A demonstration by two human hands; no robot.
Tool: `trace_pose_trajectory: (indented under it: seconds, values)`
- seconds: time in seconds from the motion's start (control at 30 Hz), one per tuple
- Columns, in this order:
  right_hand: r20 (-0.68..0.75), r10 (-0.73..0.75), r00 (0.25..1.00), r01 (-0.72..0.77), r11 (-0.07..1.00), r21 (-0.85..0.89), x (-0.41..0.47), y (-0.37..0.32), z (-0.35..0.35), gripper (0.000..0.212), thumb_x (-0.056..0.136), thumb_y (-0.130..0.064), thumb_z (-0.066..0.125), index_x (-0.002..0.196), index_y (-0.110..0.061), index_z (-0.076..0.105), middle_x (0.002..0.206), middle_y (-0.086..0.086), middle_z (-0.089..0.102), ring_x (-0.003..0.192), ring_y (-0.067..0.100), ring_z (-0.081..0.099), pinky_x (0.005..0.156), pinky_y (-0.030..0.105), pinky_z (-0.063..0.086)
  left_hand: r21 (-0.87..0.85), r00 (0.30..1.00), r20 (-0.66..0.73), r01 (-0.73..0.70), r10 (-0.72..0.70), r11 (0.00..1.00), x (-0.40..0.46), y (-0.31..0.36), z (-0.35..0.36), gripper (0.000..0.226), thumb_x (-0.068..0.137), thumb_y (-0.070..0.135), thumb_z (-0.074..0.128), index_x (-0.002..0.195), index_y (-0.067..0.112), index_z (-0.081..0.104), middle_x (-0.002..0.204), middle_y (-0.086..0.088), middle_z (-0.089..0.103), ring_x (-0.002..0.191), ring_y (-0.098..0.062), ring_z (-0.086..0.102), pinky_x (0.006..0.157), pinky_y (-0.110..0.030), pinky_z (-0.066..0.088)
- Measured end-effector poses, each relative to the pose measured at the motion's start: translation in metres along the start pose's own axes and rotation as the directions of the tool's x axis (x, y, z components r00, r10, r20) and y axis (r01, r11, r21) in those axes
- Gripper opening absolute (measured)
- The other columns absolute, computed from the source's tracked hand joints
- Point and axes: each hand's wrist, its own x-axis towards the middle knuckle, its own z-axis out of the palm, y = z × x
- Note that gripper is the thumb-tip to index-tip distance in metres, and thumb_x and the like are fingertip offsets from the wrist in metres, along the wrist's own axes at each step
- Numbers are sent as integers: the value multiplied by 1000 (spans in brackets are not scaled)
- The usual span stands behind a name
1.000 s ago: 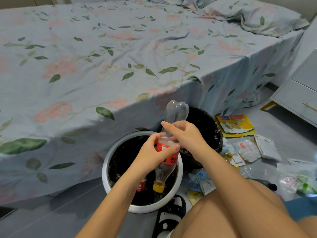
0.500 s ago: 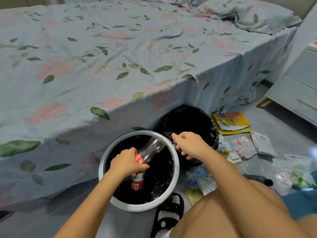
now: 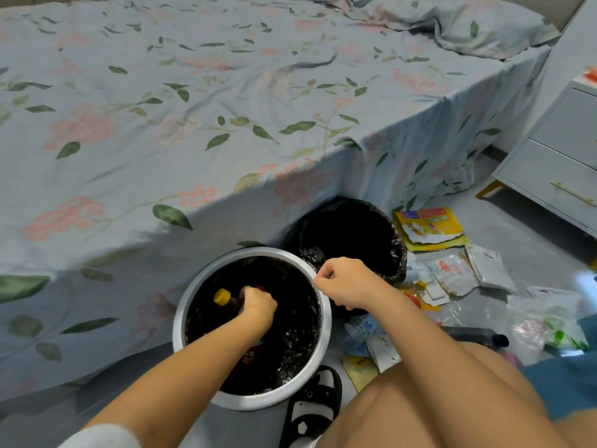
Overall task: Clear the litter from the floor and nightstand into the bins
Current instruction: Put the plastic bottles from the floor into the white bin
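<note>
A bare knee (image 3: pixel 420 412) and a black-and-white sandal (image 3: pixel 311 412) fill the near edge, the sandal just beside the white-rimmed bin (image 3: pixel 324 321). The left hand (image 3: pixel 258 307) reaches down inside that bin, its grip curled round a bottle (image 3: pixel 232 300) with a yellow cap (image 3: pixel 222 296) that lies tilted on the black liner. The right hand (image 3: pixel 344 282) hovers over the bin's far rim with fingers curled; whether its grip pinches the liner or anything else cannot be told. Just behind stands a second bin (image 3: pixel 397 250) lined in black plastic, close against the bed (image 3: pixel 193 108). To the right, wrappers (image 3: pixel 452 270) and a yellow packet (image 3: pixel 426 227) litter the floor (image 3: pixel 504 227), crowding the space between bins and nightstand (image 3: pixel 555 169). Bare floor lies beyond them.
</note>
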Motion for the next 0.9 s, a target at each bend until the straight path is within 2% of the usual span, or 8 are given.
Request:
trace_pose_trajectory:
  seconds: [0.17,0.3,0.37,0.47,0.53,0.67,0.8,0.9]
  values:
    - [2,-1,1000,1,999,-46,6,5,2,38,88,-27,50,105,6,61,70,9,48,64,22,45,59,37,46,297,998,-2,-58,61,953,24,23,12,42,97,25,43,138,15,46,138,-11,46,124,-34,45,98,-52,38]
    - [-16,-5,1000,2,988,-153,13,6,4,20,83,-28,51,74,-10,56,69,6,53,64,25,51,59,34,44,497,985,-75,-98,156,862,22,39,13,60,95,40,47,148,19,29,148,-13,30,134,-35,30,108,-53,27]
    - [3,-9,1000,10,971,-240,13,5,4,25,84,-31,52,86,-8,62,79,4,61,74,26,61,65,34,48,429,982,-100,-105,163,897,15,37,3,62,93,40,51,148,20,29,149,-12,30,137,-34,28,110,-52,24]
    - [27,-37,999,45,906,-421,10,5,0,31,87,-37,52,110,-18,63,105,4,62,93,27,60,69,34,45,247,970,-200,-85,136,965,-1,20,-28,58,90,43,55,142,20,40,140,-7,43,129,-28,38,105,-45,31]
    - [44,-58,997,72,867,-493,10,13,-12,34,87,-38,53,115,-20,61,111,5,61,98,28,58,73,36,47,128,943,-310,-85,121,988,-14,6,-58,51,87,45,56,132,21,50,132,-4,50,123,-25,45,97,-39,35]
    - [-5,-70,998,60,881,-469,8,61,-64,30,85,-36,53,111,-27,64,112,3,64,105,27,58,87,42,52,-42,865,-499,-96,62,994,-42,-6,-124,32,92,37,48,116,18,59,117,-3,57,111,-27,52,83,-36,39]
    - [-126,131,983,-177,853,-491,-4,149,-110,29,87,-32,54,113,-23,63,112,4,64,103,26,60,85,38,52,-215,725,-684,-306,81,928,-49,33,-175,34,91,39,48,117,21,58,113,-2,60,106,-27,57,72,-34,42]
    - [-143,324,935,-354,842,-408,-11,217,-111,29,86,-28,55,110,-17,67,116,7,65,104,26,60,90,39,51,-332,714,-682,-496,159,802,-38,95,-194,32,88,42,51,112,24,61,109,2,61,103,-24,59,75,-34,47]
